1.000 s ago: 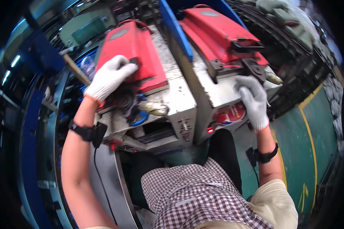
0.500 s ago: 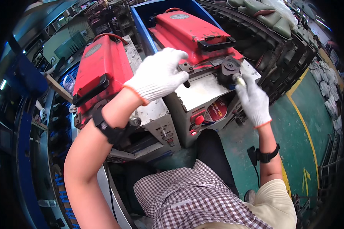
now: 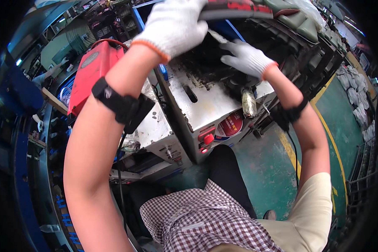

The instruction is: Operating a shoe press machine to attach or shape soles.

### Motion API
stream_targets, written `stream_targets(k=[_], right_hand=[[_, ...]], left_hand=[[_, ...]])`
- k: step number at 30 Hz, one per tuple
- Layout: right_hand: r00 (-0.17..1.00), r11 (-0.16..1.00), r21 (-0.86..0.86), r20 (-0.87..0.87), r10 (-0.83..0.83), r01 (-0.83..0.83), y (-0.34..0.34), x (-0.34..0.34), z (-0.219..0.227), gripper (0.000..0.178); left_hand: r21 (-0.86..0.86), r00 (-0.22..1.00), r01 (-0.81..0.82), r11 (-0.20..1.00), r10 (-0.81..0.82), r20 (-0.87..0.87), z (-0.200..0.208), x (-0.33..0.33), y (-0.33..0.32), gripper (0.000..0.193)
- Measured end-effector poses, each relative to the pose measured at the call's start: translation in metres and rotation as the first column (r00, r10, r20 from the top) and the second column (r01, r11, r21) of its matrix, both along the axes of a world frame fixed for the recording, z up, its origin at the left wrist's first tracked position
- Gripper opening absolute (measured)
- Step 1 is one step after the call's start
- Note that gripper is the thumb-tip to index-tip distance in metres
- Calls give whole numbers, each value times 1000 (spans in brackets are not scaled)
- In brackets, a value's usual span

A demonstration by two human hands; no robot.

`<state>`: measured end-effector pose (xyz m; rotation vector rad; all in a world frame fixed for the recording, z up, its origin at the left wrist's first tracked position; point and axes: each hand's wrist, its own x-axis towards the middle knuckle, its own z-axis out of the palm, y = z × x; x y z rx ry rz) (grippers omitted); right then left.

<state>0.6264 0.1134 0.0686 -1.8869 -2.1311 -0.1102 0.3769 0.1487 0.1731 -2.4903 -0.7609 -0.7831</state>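
Observation:
My left hand [image 3: 176, 29], in a white knit glove with an orange cuff, grips the side of a raised lid [image 3: 239, 14] at the top of the view. The lid is red with a dark edge and tilts up over a white metal machine [image 3: 210, 109]. In the same kind of glove, my right hand [image 3: 250, 59] reaches over the machine's dark, grimy opening, fingers stretched out and apart. Below that hand, a handle wrapped in shiny, yellowish film [image 3: 248, 103] sticks out from the machine's front. What lies deep in the opening is too dark to tell.
A second machine with a red lid [image 3: 92, 67] stands at the left, its lid down. The near machine's front has a red knob [image 3: 208, 138]. Racks with green padded pieces [image 3: 300, 23] stand at the back right. Yellow lines [image 3: 334, 138] cross the green floor.
The red lid has swung up from its lowered position, with my left hand on it. My right hand has let go of the wrapped handle and moved up and left over the opening.

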Motion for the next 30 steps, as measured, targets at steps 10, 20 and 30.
stream_targets(k=[10,20,30], right_hand=[[980,926,-368,196,-18,90,131,-25,-6,115],[163,889,-312,-948,-272,-334,15,-27,43,53],[-162,831,88,-987,-2,-549,-134,-181,-4,74]], left_hand=[[166,947,68,984,-116,300,85,2,52,42],[-611,979,176,772,-73,190,65,-42,13,55],[-288,133,903,320,429,894,-123,-161,-195,72]])
